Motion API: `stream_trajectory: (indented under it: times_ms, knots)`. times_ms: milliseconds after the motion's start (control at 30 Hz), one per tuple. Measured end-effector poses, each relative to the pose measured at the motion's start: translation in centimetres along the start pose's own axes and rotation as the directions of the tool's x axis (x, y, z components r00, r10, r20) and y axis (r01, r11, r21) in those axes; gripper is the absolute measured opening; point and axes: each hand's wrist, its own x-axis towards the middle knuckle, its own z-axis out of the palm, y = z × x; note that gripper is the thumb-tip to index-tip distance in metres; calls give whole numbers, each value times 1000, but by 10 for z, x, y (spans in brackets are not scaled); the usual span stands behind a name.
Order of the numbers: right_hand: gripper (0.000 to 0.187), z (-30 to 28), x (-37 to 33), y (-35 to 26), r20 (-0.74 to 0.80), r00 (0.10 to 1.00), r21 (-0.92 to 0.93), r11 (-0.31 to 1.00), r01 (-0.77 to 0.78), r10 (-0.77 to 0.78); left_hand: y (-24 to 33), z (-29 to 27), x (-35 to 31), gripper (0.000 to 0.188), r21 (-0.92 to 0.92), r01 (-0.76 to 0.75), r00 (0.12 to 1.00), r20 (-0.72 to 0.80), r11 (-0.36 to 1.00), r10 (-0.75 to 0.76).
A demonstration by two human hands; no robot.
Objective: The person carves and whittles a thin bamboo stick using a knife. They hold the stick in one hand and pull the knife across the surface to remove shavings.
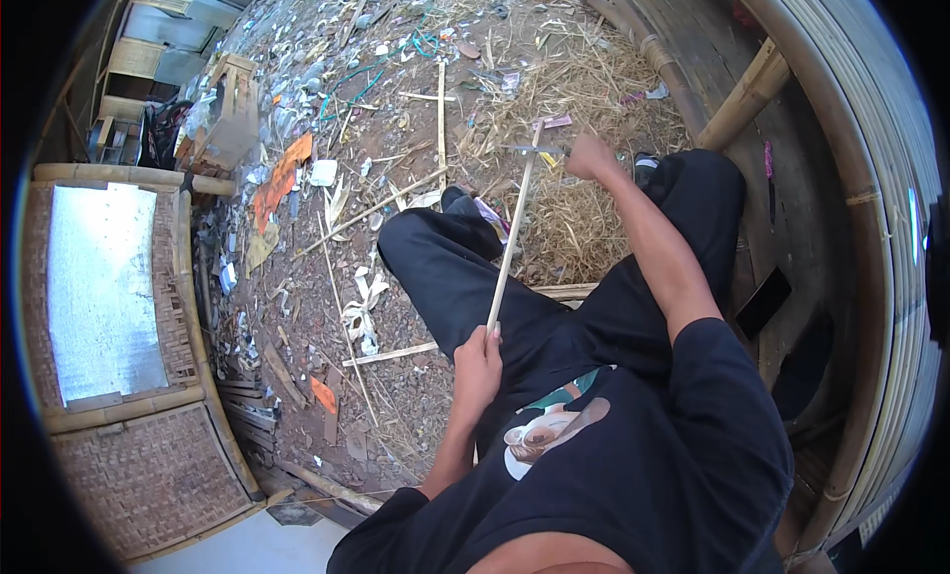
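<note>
My left hand (479, 361) is closed around the near end of a long pale bamboo strip (515, 228), which slants up and away over my lap. Farther off, my right hand (592, 157) grips a knife (539, 149) by its handle. The blade points left and lies across the strip close to its far end; whether it bites into the strip is too small to tell. Below the blade, a heap of pale shavings (569, 228) covers the ground between my legs.
Bamboo strips (441, 119) and scattered litter lie on the dirt ahead and left. An orange scrap (283, 181) is among them. Woven bamboo panels (148, 455) stand at left. On the wooden platform at right are a dark flat object (763, 303) and a pink-handled knife (770, 178).
</note>
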Motion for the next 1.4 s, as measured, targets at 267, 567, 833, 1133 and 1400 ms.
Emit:
stream_trajectory:
  times_ms: [267,567,833,1133,1400]
  knots:
    - [24,8,-48,-42,-79,980,69,979,190,-185,-38,16,42,34,-387,52,992,129,921,-2]
    - [22,14,-84,-69,-85,924,17,927,375,-372,-4,26,102,35,-741,401,904,415,539,-101]
    - [23,31,-80,-53,-148,965,67,971,229,-217,33,43,146,25,-781,369,914,405,504,-41]
    - [23,22,-45,-21,-215,975,104,994,-34,56,37,57,128,21,-728,474,836,548,495,5]
    - [24,4,-10,26,-236,948,121,975,-189,213,28,38,62,21,-589,580,732,680,562,-43]
